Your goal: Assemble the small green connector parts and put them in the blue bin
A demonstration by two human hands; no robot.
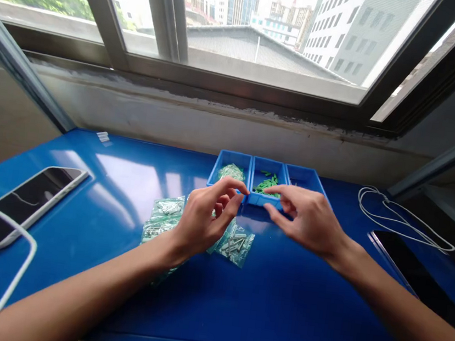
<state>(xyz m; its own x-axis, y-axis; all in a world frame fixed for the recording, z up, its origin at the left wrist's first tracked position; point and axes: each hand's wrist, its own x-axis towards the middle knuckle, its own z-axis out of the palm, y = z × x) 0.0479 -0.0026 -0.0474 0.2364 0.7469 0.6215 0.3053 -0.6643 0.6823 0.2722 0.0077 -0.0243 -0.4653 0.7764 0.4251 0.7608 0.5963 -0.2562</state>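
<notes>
My left hand (211, 211) hovers over several clear greenish bags (168, 206) of small metal hardware, its fingers curved. A slight gap shows between its thumb and index fingertip, with nothing visible in it. My right hand (307, 216) is in front of the blue bins, thumb and index finger apart and holding nothing visible. Its index fingertip overlaps the front of the middle bin (263, 200), which holds small green pieces (266, 183). Below my left hand lies a bag of screw-like parts (236, 244). My left hand and forearm partly hide the bags.
The left bin (214, 171) contains a clear bag (231, 172); my right hand partly covers the right bin (304, 174). A tablet-like device (16, 205) lies at left by a white cable (17, 277). At right are a dark phone (414, 271) and a coiled white cable (395, 219).
</notes>
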